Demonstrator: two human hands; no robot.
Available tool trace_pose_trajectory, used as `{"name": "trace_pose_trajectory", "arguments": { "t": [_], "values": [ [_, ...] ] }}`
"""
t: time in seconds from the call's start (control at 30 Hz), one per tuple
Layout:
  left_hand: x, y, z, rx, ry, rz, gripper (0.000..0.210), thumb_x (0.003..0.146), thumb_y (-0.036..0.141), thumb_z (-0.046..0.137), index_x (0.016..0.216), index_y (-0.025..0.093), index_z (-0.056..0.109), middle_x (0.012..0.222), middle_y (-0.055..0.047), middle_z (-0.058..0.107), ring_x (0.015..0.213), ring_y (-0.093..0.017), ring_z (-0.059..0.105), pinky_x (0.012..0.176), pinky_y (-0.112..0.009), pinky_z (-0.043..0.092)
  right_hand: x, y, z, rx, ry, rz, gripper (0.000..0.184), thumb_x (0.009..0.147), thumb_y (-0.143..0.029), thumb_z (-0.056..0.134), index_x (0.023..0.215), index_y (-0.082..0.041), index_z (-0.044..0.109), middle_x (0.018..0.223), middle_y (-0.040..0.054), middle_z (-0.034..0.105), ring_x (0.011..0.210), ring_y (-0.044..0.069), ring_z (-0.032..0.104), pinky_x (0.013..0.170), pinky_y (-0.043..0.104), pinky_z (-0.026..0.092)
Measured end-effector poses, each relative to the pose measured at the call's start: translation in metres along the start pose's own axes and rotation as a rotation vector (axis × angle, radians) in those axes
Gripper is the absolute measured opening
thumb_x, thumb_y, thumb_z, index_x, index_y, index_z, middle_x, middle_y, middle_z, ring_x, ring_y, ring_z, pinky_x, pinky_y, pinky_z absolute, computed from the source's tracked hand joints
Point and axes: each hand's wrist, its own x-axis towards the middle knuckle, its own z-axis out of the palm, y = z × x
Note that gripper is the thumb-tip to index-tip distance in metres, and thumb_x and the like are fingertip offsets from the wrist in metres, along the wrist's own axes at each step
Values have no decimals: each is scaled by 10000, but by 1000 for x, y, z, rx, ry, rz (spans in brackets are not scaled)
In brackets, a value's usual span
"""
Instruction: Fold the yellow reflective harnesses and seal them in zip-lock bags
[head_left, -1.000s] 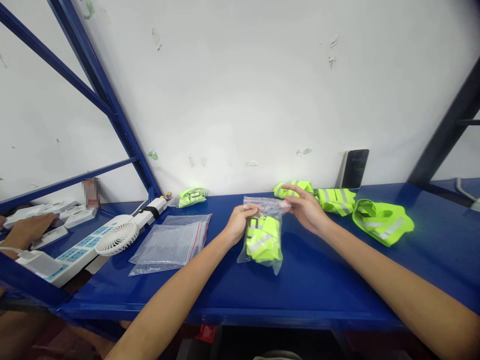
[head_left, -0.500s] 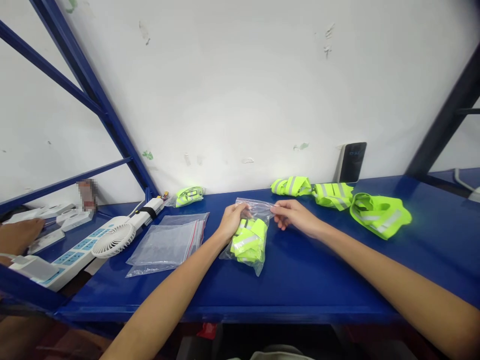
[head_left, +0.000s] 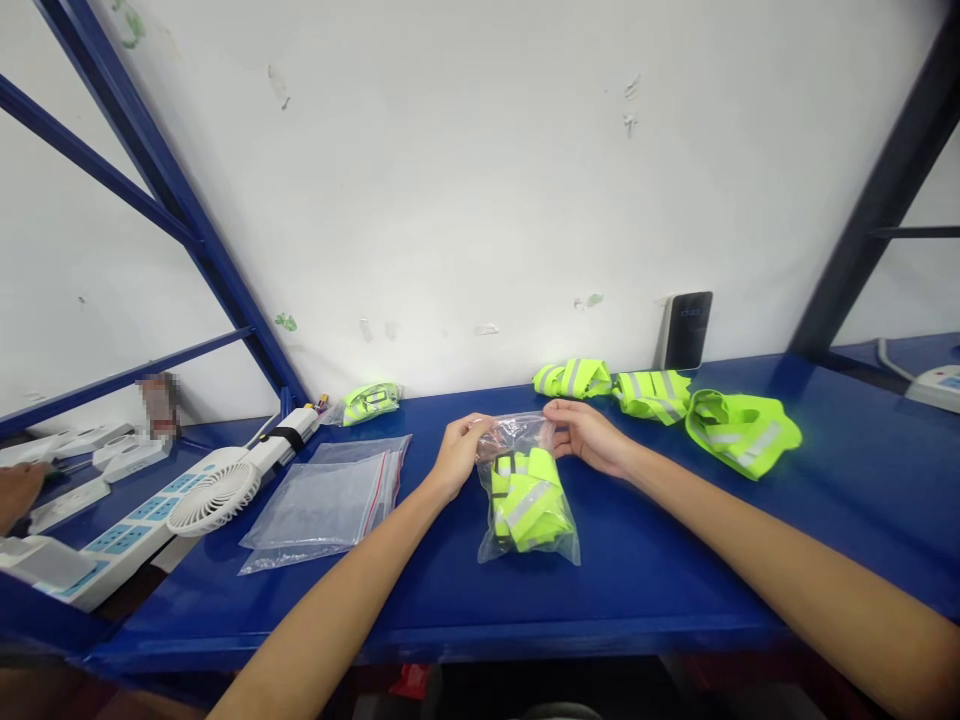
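Note:
A clear plastic zip bag (head_left: 489, 535) lies over the blue tabletop, its mouth toward the wall. Inside it sits a folded neon-yellow reflective vest (head_left: 534, 500) with silver stripes. My left hand (head_left: 463, 450) pinches the bag's upper left corner, fingers closed. At the upper right corner, my right hand (head_left: 589, 435) grips the bag between thumb and fingers. The stretch of bag mouth between both hands is wrinkled and shiny; whether its seal is closed I cannot tell.
Flat zip bags (head_left: 319, 500) are stacked on the left beside a white fan (head_left: 214, 498) and power strip (head_left: 142, 525). A bagged vest (head_left: 373, 400) lies by the wall. Loose vests (head_left: 742, 432) and an upright phone (head_left: 686, 330) are right. Another person's hand (head_left: 21, 492) is far left.
My right hand has moved from holding the bag's edge sideways to its upper right corner. The bag now lies straighter, its mouth spread between both hands. The view has shifted slightly.

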Motion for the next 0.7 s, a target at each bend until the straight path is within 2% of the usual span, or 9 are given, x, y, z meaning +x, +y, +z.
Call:
{"name": "trace_pose_trajectory", "arguments": {
  "t": [0.1,0.17,0.23,0.37,0.47,0.57,0.7],
  "values": [
    [1,-3,0,78,-9,-3,285,740,412,717,812,136,723,652,-14,657,592,-129,575,561,-229,437,-1,-4,-4,-84,-10,29,107,785,-229,604,770,-204,501,634,-2,666,503,147,645,514,260,537],
    [0,-4,0,128,-89,25,303,737,402,733,862,126,735,707,-31,683,626,-127,581,596,-231,443,-2,-7,-6,-202,-36,64,74,746,-215,592,780,-201,527,641,-1,665,503,152,637,518,274,536],
    [-1,-5,0,162,-179,47,323,739,388,746,918,119,738,783,-55,712,671,-132,597,644,-240,450,-4,-8,-6,-360,-63,62,89,767,-265,594,821,-194,591,658,1,658,520,151,623,522,275,521],
    [-2,-6,0,193,-251,49,344,747,384,752,965,118,735,830,-74,727,698,-143,616,689,-256,458,-4,-10,-6,-706,-115,-181,212,812,-381,628,845,-179,686,647,-2,621,603,149,586,584,268,463],
    [0,-6,-2,196,-230,50,326,770,401,729,951,129,730,828,-66,731,738,-157,637,736,-267,469,-2,-10,-7,-834,-121,-313,209,801,-377,649,799,-175,701,706,13,657,664,156,578,644,282,438],
    [4,-8,-4,253,-154,101,320,810,443,674,883,137,730,777,-51,720,722,-162,632,720,-265,463,-3,-13,-8,-830,-96,-302,211,777,-385,670,784,-178,712,740,26,685,695,171,593,666,297,444],
    [6,-11,-5,309,-95,156,316,794,452,685,836,141,721,735,-35,698,668,-152,603,656,-250,440,-4,-16,-7,-774,-107,-240,201,717,-375,721,755,-178,709,673,9,662,630,155,574,608,280,445]
  ]
}}
